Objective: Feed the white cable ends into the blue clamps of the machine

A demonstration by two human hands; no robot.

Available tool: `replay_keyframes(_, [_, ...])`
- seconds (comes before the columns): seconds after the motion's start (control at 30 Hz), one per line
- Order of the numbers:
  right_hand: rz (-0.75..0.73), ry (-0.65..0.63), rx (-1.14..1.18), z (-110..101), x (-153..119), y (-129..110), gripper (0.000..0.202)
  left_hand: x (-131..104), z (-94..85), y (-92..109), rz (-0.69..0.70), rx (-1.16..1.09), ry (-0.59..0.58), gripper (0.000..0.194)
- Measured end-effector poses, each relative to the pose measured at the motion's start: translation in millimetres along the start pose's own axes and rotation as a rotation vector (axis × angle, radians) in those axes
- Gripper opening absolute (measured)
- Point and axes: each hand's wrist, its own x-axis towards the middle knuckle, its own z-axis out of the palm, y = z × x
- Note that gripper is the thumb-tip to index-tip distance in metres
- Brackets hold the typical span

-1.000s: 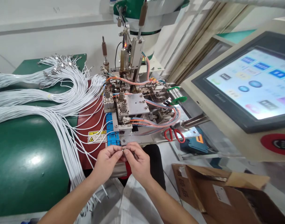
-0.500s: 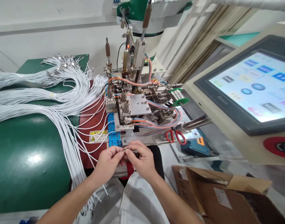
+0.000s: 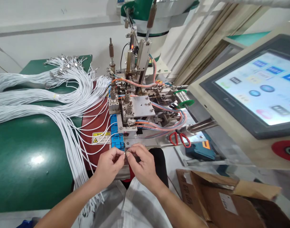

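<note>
My left hand and my right hand meet fingertip to fingertip in front of the machine. Each is closed in a pinch. Between them is the small, pale end of a white cable, which runs in from the bundle and passes behind my left hand; the fingers cover most of this tip. Just beyond my fingertips, a row of blue clamp blocks lines the machine's left edge, with several white cables leading into it. The large bundle of white cables lies to the left and hangs over the table's front.
The metal machine carries hoses and a solder wire spool. Red-handled scissors lie at its front right. A touchscreen panel juts in at right, above an open cardboard box. A green table is at left.
Both hands have shifted slightly left in the picture, still pinching together. A loose cable end seen below my left hand earlier no longer shows there. The view has moved slightly.
</note>
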Motion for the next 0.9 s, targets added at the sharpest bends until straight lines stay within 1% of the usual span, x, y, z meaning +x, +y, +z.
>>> replay_keyframes(0.07, [0.031,0.043,-0.01,5,-6,1,0.013,-2,5.2,-3,-0.019,-0.08,0.046,0.017])
replay_keyframes(0.17, [0.021,0.014,-0.021,7,-11,5,0.014,-3,6.9,-3,-0.049,-0.196,0.053,0.016])
replay_keyframes(0.23, [0.042,0.0,0.007,6,-10,7,0.014,-3,6.3,-2,-0.063,-0.232,0.048,0.016])
replay_keyframes(0.37, [0.173,0.055,0.136,1,-4,8,0.009,-1,7.7,0,-0.094,-0.242,0.037,0.016])
replay_keyframes(0.5, [0.28,0.007,0.257,3,1,7,0.008,-2,10.9,1,-0.118,-0.235,0.05,0.016])
replay_keyframes(0.57, [0.359,0.004,0.334,6,1,8,0.011,-2,11.4,1,-0.114,-0.249,0.061,0.018])
replay_keyframes(0.63, [0.439,0.007,0.426,10,-2,10,0.013,-2,11.2,0,-0.104,-0.255,0.064,0.022])
replay_keyframes(0.7, [0.481,0.009,0.485,13,-5,11,0.016,-2,10.8,-1,-0.085,-0.239,0.062,0.029])
replay_keyframes(0.73, [0.479,0.014,0.48,14,-6,11,0.016,-2,10.5,-2,-0.075,-0.228,0.055,0.032])
replay_keyframes(0.8, [0.411,0.045,0.388,14,-7,11,0.014,-2,10.4,-3,-0.062,-0.213,0.047,0.034])
replay_keyframes(0.9, [0.206,0.103,0.137,12,-7,12,0.008,-1,10.5,-3,-0.075,-0.225,0.04,0.03])
